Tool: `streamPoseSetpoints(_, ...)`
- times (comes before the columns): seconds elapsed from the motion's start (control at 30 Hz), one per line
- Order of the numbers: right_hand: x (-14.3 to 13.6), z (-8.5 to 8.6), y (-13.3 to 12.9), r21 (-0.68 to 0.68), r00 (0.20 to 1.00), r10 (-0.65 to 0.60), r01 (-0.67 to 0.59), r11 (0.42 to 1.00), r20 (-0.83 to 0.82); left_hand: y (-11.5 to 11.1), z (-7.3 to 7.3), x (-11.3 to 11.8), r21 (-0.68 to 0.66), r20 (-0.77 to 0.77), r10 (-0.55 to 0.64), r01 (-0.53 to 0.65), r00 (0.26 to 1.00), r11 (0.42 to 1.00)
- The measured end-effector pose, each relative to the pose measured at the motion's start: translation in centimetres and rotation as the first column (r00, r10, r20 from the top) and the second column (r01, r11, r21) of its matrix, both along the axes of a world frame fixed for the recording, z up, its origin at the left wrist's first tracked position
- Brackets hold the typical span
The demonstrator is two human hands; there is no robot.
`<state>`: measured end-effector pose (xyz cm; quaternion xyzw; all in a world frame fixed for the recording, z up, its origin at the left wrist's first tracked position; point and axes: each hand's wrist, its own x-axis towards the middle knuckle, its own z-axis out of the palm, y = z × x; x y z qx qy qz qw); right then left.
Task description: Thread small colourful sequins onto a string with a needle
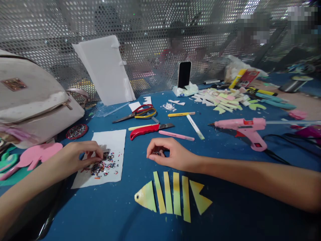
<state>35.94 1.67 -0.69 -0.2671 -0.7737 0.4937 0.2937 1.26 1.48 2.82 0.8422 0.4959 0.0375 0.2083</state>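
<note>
My left hand [86, 155] reaches down to a pile of small shiny mixed-colour bits [106, 164] on a white paper sheet [117, 139], its thumb and fingertips pinched together at the pile. What lies between those fingertips is too small to make out. My right hand [167, 152] rests on the blue table with its fingers curled round, and some small shiny bits show inside the curl. Below it lies a fish shape cut in pieces: a yellow-green head [147, 197] with an eye, several strips [177, 194] and a forked tail [200, 197].
Red-handled cutter [144, 131], scissors [136, 113] and markers [177, 135] lie beyond my hands. A pink glue gun [240, 125] with a cable is at right, below a heap of paper scraps [223, 98]. A white bag [32, 97] stands left; a phone [184, 75] stands at the back.
</note>
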Motion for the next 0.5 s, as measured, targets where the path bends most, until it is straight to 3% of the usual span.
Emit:
streamPoseSetpoints(0.3, -0.1, 0.1, 0.0, 0.004, 1.0, -0.007, 0.007, 1.0, 0.011, -0.6, -0.9, 0.6, 0.039, 0.087, 0.029, -0.032, 0.996, 0.999)
streamPoseSetpoints(0.5, 0.0, 0.1, -0.1, 0.003, 1.0, -0.002, 0.002, 1.0, 0.01, -0.4, -1.3, 0.6, 0.042, 0.118, -0.013, 0.008, 0.993, 0.999)
